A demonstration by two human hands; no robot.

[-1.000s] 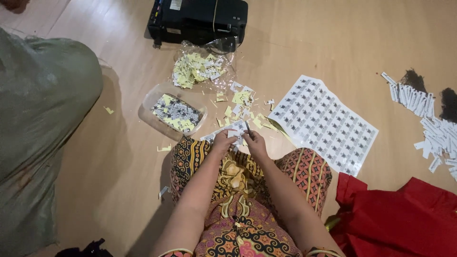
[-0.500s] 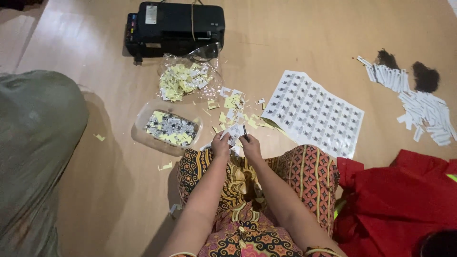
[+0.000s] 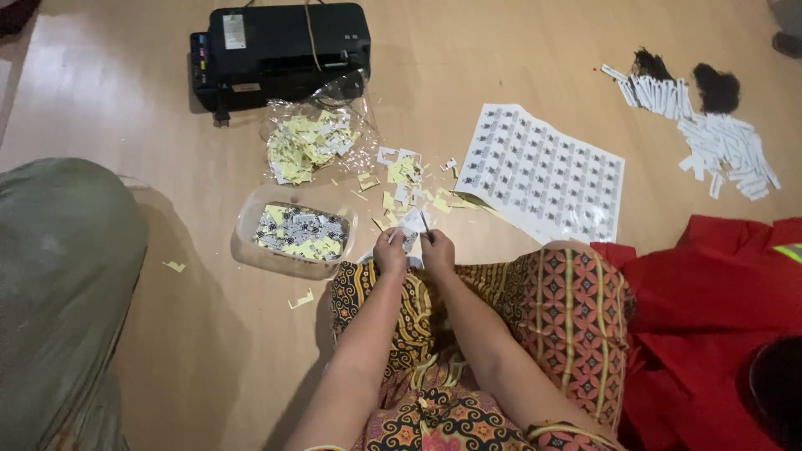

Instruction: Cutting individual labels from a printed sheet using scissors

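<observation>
1. The printer (image 3: 280, 52), a black box at 11 o'clock from the hands, carries a pale upright label on its top and a row of small coloured patches on its left end.
2. The printed sheet (image 3: 543, 174), white with rows of small dark squares, lies flat on the wooden floor (image 3: 167, 334) at 2 o'clock.
3. A clear bag (image 3: 313, 138) of yellow and white scraps sits at 11 o'clock, just in front of the printer.
4. A clear tub (image 3: 288, 238) of cut squares lies at 9 o'clock, near the left hand.
5. Cut white strips (image 3: 718, 138) are heaped at 2 o'clock, well apart.
6. The paper piece (image 3: 412, 224) is pinched between both hands above the lap; it looks light, thin and floppy, easily torn or creased, best held by its edges.
7. The left hand (image 3: 389, 250) is closed narrowly on the piece's left edge; the right hand (image 3: 437, 249) pinches its right side, with a thin dark thing at its fingertips that I cannot tell.
</observation>
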